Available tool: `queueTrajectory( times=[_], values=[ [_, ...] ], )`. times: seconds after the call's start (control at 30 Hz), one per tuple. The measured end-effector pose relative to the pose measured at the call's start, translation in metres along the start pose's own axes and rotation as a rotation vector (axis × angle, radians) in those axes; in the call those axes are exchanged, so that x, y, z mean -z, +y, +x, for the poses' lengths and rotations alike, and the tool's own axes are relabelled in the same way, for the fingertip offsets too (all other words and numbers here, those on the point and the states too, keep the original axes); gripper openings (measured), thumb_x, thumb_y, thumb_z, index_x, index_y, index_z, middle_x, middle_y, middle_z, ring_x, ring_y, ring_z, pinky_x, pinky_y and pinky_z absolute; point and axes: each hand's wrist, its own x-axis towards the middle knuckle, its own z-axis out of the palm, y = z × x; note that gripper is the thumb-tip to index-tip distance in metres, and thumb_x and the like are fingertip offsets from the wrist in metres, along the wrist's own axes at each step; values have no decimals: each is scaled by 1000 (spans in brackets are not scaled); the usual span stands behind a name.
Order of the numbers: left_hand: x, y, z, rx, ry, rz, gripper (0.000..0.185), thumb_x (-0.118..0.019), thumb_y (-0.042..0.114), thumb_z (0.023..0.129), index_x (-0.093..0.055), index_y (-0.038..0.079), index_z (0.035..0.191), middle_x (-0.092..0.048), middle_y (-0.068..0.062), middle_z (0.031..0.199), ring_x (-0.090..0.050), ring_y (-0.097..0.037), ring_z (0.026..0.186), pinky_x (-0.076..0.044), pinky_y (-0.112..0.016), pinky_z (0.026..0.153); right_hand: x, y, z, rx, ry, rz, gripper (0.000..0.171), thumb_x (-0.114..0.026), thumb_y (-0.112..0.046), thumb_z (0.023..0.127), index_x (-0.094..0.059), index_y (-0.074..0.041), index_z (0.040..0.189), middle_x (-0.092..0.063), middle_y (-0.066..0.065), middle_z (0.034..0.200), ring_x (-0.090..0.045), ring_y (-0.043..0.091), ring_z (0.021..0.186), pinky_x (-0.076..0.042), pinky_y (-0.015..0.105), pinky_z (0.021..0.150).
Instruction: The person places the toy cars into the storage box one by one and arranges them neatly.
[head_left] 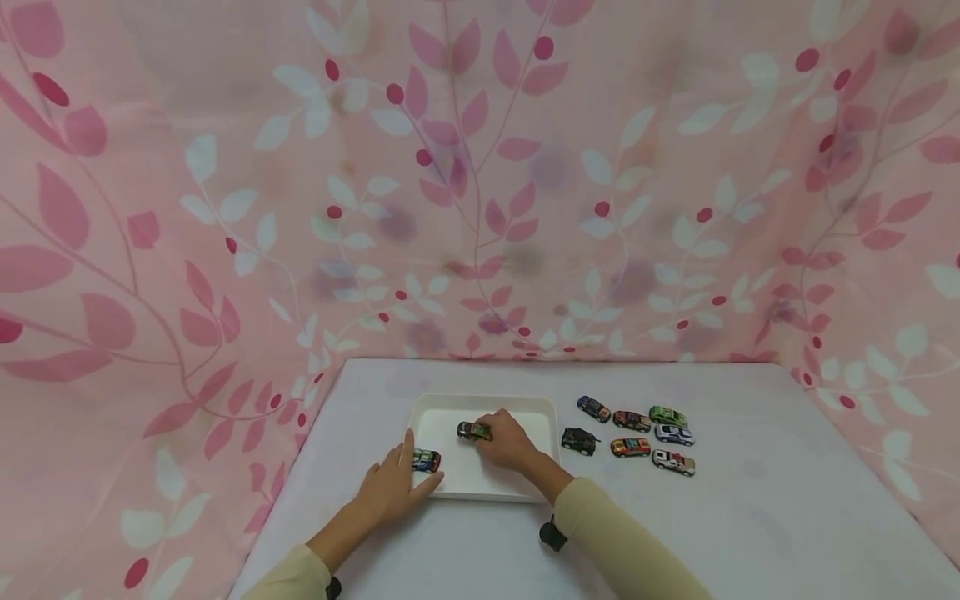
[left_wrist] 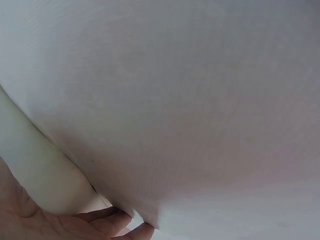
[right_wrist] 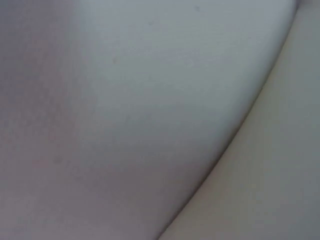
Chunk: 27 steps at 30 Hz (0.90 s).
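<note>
In the head view a white tray [head_left: 491,497] rests on the table. My right hand [head_left: 508,440] reaches over its front right part and pinches a dark toy car with orange and green markings [head_left: 471,431] above the tray floor. At the tray's left side, my left hand [head_left: 393,486] lies against the wall with fingers extended and thumb spread along the front corner. Beside that hand, a blue and green toy car [head_left: 427,461] sits inside the tray. The left wrist view catches fingertips [left_wrist: 145,231] low down against the pale surface. No hand appears in the right wrist view.
Right of the tray stand several toy cars, among them a dark military-style vehicle [head_left: 580,441], a red and yellow car [head_left: 630,447], a green car [head_left: 668,416] and a white pickup [head_left: 673,462]. Pink leaf-patterned cloth [head_left: 480,208] hangs around the white-covered table [head_left: 780,500].
</note>
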Motion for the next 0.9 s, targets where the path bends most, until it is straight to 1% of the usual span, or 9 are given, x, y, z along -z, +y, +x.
queueTrajectory(
  times=[0.13, 0.23, 0.33, 0.5, 0.57, 0.7, 0.8, 0.9],
  values=[
    [2, 1, 3, -1, 14, -9, 103, -54, 66, 90, -20, -7, 154, -49, -30, 142, -49, -41, 132, -37, -64, 104, -4, -3, 9, 24, -17, -6, 32, -72, -12, 83, -71, -3, 113, -62, 9, 98, -53, 15, 84, -49, 35, 80],
    [0, -1, 3, 5, 15, -6, 103, -55, 67, 89, -21, -7, 153, -49, -31, 141, -49, -42, 132, -37, -65, 103, -8, -4, 13, 19, -26, -20, 34, -75, -17, 84, -70, -2, 114, -62, 7, 97, -54, 14, 82, -49, 33, 78],
    [-4, -3, 3, 12, 7, 8, 104, -54, 68, 89, -21, -7, 154, -50, -30, 141, -50, -41, 131, -38, -64, 103, -12, -5, 15, 9, -39, -30, 35, -76, -21, 84, -71, -4, 114, -62, 4, 96, -53, 11, 81, -49, 30, 76],
    [-8, -4, 2, 2, 4, 3, 105, -52, 70, 89, -21, -6, 154, -50, -30, 141, -50, -41, 131, -38, -65, 102, -18, -8, 15, 1, -50, -14, 33, -78, -21, 82, -73, -7, 112, -63, 3, 93, -53, 12, 80, -47, 30, 73],
    [-8, -4, 2, -1, 7, -2, 104, -52, 70, 89, -21, -6, 154, -49, -31, 141, -50, -42, 131, -38, -65, 102, -21, -11, 16, 5, -47, -4, 31, -79, -20, 82, -74, -9, 110, -66, 3, 94, -55, 13, 81, -48, 31, 73],
    [-6, -3, 2, 4, 9, 1, 103, -52, 68, 90, -20, -6, 154, -49, -31, 141, -50, -42, 131, -38, -65, 103, -26, -18, 21, 8, -57, 26, 30, -79, -20, 82, -75, -11, 110, -72, 3, 100, -58, 12, 87, -50, 31, 79],
    [-3, -2, 2, 1, 13, 2, 102, -53, 67, 90, -21, -7, 154, -49, -31, 141, -50, -41, 131, -38, -65, 102, -29, -22, 23, -6, -64, 37, 31, -77, -20, 84, -74, -11, 113, -73, 3, 105, -58, 13, 90, -50, 32, 83],
    [-1, 0, 1, -9, 11, 2, 102, -53, 67, 90, -22, -8, 153, -50, -31, 141, -50, -42, 131, -39, -65, 102, -32, -24, 24, -13, -61, 27, 31, -77, -19, 84, -74, -10, 113, -72, 3, 104, -57, 14, 90, -49, 34, 84]
  ],
)
